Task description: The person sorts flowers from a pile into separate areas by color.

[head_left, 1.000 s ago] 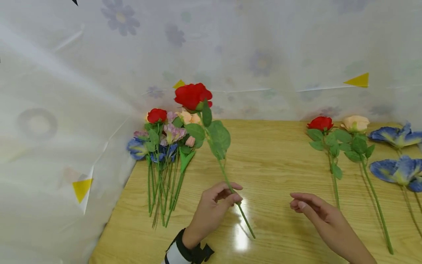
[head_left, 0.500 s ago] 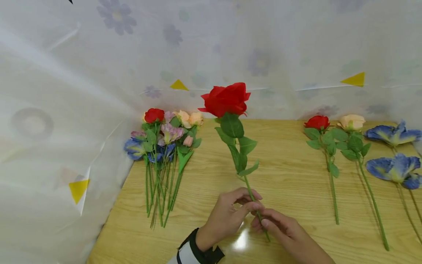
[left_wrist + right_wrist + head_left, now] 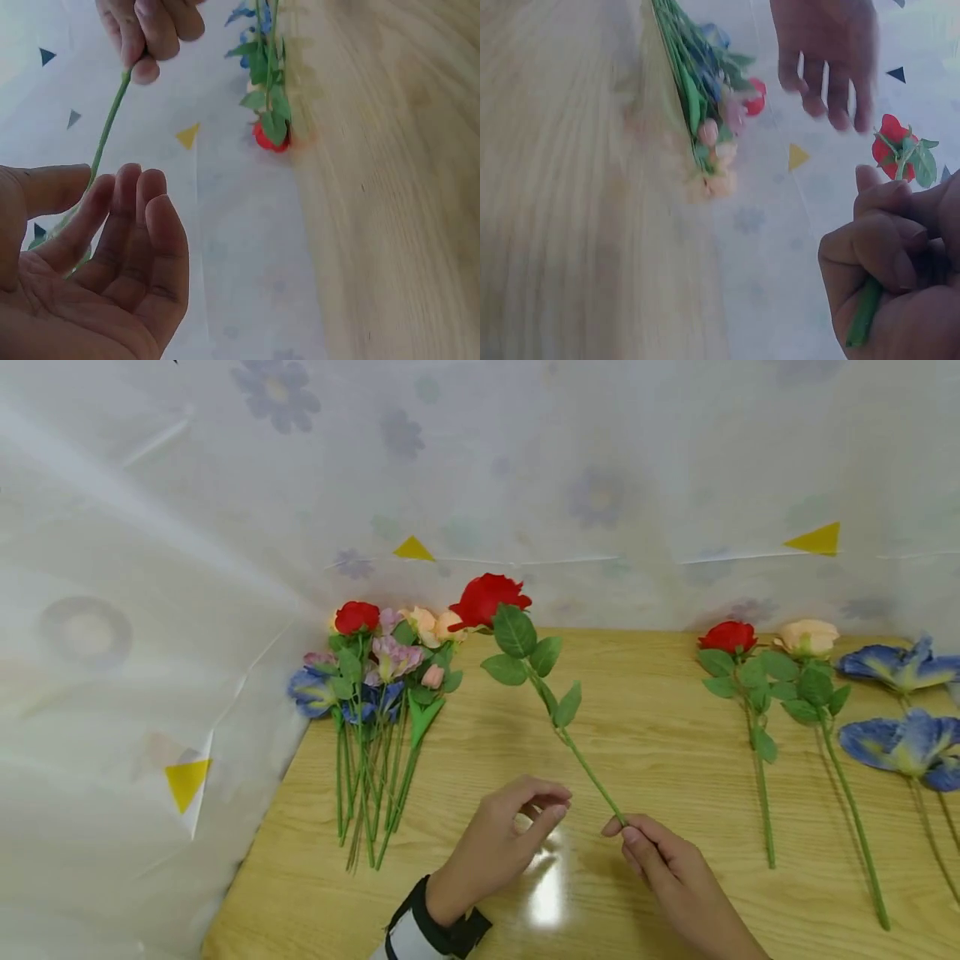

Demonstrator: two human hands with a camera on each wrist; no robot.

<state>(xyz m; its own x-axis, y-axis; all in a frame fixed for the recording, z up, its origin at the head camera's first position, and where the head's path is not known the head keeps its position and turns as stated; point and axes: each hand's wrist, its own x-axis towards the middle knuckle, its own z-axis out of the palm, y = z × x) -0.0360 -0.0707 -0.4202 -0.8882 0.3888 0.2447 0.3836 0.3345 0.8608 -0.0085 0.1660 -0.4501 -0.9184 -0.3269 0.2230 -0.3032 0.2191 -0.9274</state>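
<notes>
A red artificial rose (image 3: 491,600) with green leaves leans up and to the left above the table. My right hand (image 3: 675,868) grips it near the bottom of its stem, and in the right wrist view the green stem end (image 3: 864,311) pokes out below the curled fingers. Just left of the stem, my left hand (image 3: 498,839) is held with loosely bent fingers and nothing in them. The left wrist view shows its palm (image 3: 90,300) turned up, apart from the stem passing behind it.
A bunch of mixed artificial flowers (image 3: 390,660) lies at the table's left. On the right lie another red rose (image 3: 727,637), a peach rose (image 3: 808,638) and blue flowers (image 3: 911,743). A patterned white sheet (image 3: 600,460) hangs behind the wooden table (image 3: 637,693).
The rose passed from my left hand to my right hand. My right hand came in from the right to take the stem; my left hand let go and drew back left.
</notes>
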